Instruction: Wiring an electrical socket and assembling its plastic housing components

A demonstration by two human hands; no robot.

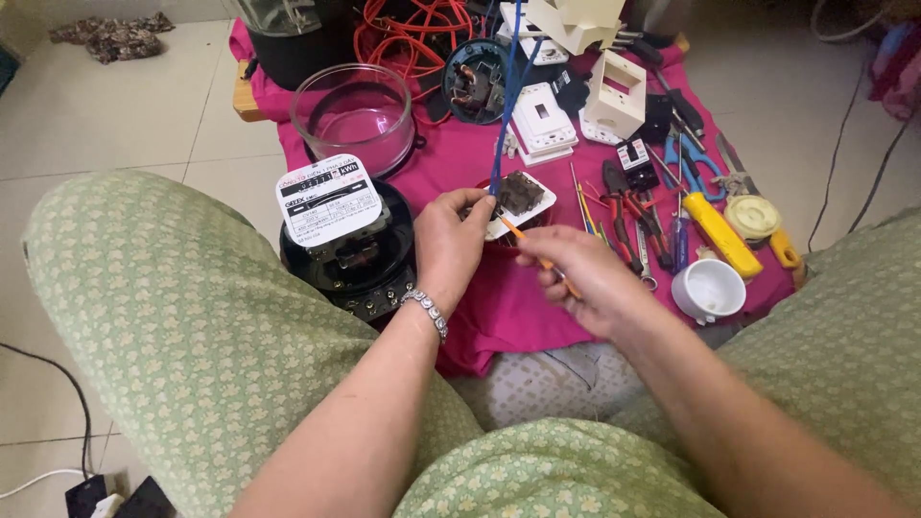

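In the head view, the left hand (449,245) has its fingers clamped on a white switch module (518,203) with its dark back facing up, held over the magenta cloth (499,307) just at 3 o'clock from the black electricity meter (350,240). A blue wire (507,105) rises from the module toward 12 o'clock. The right hand (585,280), at 4 o'clock from the module, has its fingers together around a thin orange-shafted screwdriver (523,238), whose long axis runs from 4 o'clock to 10 o'clock, the tip almost touching the module's near edge; the right hand is the working one, the left only steadies.
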